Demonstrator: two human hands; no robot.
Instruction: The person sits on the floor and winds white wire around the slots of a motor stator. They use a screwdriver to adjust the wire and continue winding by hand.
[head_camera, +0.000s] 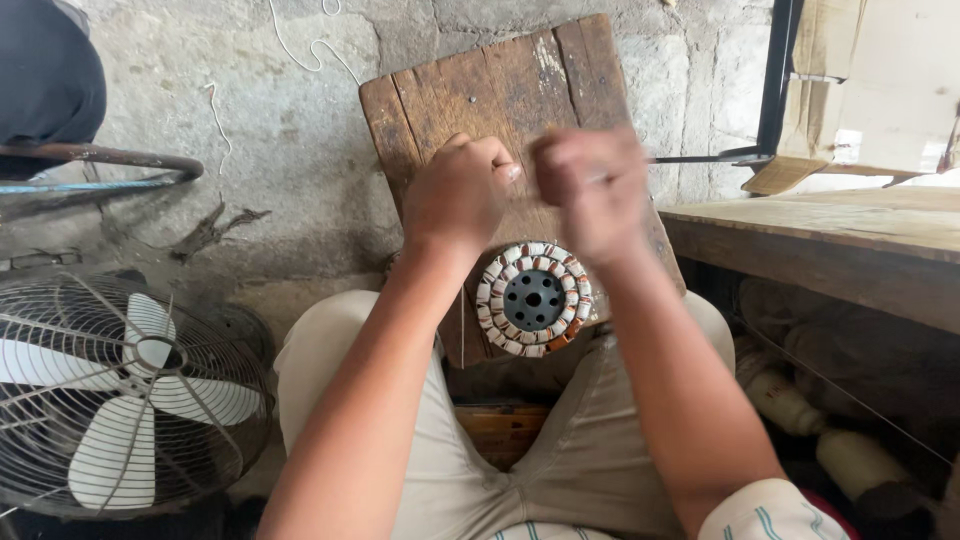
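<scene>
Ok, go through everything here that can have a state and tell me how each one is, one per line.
left hand: fisted, above the board
right hand: fisted, blurred
round wound coil: flat on the board, copper windings showing
wooden board: tilted across the lap
fan: lying down, blades look still

One stator (533, 299), one fan (125, 390), one board (500, 95)
</scene>
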